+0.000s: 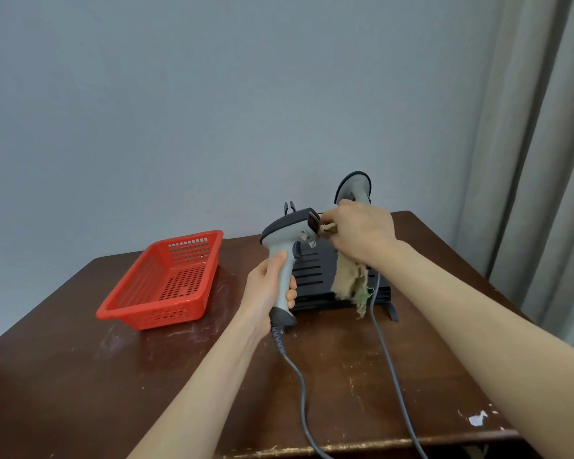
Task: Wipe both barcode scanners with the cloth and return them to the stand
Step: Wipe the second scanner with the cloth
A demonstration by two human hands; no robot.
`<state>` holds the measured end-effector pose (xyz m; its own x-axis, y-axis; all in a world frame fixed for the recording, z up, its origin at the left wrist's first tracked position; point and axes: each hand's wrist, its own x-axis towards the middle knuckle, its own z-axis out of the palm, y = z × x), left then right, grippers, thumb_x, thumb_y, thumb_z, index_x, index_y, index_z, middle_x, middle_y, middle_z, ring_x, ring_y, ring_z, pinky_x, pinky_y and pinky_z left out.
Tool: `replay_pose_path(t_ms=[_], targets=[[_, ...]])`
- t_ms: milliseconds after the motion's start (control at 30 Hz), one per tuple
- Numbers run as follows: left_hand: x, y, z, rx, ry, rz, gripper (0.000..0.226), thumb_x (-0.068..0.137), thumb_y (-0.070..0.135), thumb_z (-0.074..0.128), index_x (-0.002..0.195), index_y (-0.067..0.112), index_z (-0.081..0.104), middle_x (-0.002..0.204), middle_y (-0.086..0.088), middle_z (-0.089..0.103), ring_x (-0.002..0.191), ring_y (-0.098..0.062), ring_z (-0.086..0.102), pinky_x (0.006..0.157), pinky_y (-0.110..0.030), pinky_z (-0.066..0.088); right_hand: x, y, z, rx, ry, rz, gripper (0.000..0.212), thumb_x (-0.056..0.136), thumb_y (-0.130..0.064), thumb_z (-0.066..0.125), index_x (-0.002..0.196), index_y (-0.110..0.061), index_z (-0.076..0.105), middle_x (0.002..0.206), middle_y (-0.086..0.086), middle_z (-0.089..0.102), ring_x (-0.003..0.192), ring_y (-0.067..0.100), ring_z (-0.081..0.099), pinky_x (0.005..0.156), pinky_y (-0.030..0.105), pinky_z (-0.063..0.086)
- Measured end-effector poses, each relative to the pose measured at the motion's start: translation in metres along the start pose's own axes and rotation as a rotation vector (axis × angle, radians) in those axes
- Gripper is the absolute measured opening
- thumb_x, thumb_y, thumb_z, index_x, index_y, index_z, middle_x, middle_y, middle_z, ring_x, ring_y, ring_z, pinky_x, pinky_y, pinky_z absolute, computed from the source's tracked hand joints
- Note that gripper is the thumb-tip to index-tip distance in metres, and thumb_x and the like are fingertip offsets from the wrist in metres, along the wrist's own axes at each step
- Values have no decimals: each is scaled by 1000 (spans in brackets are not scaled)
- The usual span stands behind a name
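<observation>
My left hand [268, 286] grips the handle of a grey barcode scanner [287, 235] and holds it upright above the table, with its window facing right. My right hand [362, 231] presses a tan cloth [350, 281] against the scanner's front window; the rest of the cloth hangs down in front of the stand. A second grey scanner [355, 187] sits in the black slotted stand [315, 276] behind my right hand, which partly hides it. An empty clip [289, 207] of the stand shows just behind the held scanner.
A red perforated plastic basket [166, 279] sits empty on the left of the dark wooden table [80, 376]. Two grey cables [388, 366] run from the scanners over the table's front edge. A grey curtain [544, 160] hangs at the right.
</observation>
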<state>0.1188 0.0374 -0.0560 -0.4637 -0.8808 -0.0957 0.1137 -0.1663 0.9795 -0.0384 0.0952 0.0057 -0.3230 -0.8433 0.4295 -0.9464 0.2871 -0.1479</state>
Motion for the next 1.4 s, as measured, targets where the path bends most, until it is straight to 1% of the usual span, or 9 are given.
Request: replay_pose_path(t_ms=[100, 267, 333, 433, 633, 900, 1067, 1267, 1400], targets=[[1, 0, -3, -59, 12, -30, 34, 95, 35, 54, 110, 5, 57, 56, -5, 51, 40, -13, 41, 38, -22, 36, 2, 1, -1, -44, 8, 138, 23, 89, -17, 53, 108, -23, 65, 104, 3, 61, 87, 28, 59, 65, 31, 38], [1, -2, -3, -91, 22, -48, 32, 95, 35, 53, 107, 6, 56, 56, -6, 50, 39, -13, 39, 37, -21, 36, -6, -7, -7, 449, 92, 86, 20, 87, -26, 53, 101, -28, 67, 87, -6, 61, 87, 19, 55, 70, 32, 45], [0, -2, 1, -98, 18, -55, 29, 95, 35, 53, 103, 7, 55, 57, -6, 49, 38, -13, 39, 36, -21, 36, -6, -10, -3, 412, 43, 51, 18, 88, -27, 54, 98, -29, 69, 91, -4, 65, 88, 19, 57, 70, 33, 48], [1, -2, 0, -117, -1, -67, 33, 95, 37, 52, 106, 6, 56, 56, -5, 50, 38, -13, 38, 36, -21, 35, -3, -2, 3, 118, 12, 146, 18, 88, -23, 52, 95, -25, 69, 94, 0, 64, 81, 26, 55, 63, 31, 43], [2, -3, 4, -81, -2, -75, 36, 94, 38, 53, 112, 8, 55, 53, -7, 50, 38, -15, 40, 37, -23, 37, -2, -11, -3, 574, 153, 76, 15, 85, -25, 54, 77, -32, 65, 80, -4, 69, 81, 20, 61, 70, 38, 52], [-2, -5, 5, -112, -9, -72, 34, 96, 37, 51, 108, 5, 56, 55, -5, 50, 38, -12, 40, 36, -22, 36, -2, -10, 1, 323, 59, 160, 20, 91, -30, 52, 97, -26, 71, 93, 0, 66, 89, 24, 59, 64, 30, 44], [0, -3, 4, -104, 21, -80, 36, 95, 38, 52, 106, 4, 55, 57, -8, 51, 39, -15, 42, 37, -22, 38, 3, -21, -2, 706, 99, 99, 16, 82, -21, 59, 76, -8, 65, 73, 11, 66, 76, 30, 61, 63, 39, 49], [0, -4, 4, -113, -8, -82, 35, 96, 37, 52, 111, 5, 54, 56, -5, 50, 38, -13, 40, 36, -22, 36, 0, -8, 7, 382, 21, 212, 19, 85, -29, 57, 68, -23, 61, 76, 0, 64, 78, 25, 60, 58, 30, 40], [3, -6, 5, -98, -1, -77, 34, 95, 38, 53, 110, 8, 55, 59, -6, 56, 41, -16, 47, 39, -23, 41, 4, -13, 3, 720, 68, 167, 16, 81, -23, 64, 74, -8, 67, 67, 5, 62, 67, 19, 56, 61, 33, 45]])
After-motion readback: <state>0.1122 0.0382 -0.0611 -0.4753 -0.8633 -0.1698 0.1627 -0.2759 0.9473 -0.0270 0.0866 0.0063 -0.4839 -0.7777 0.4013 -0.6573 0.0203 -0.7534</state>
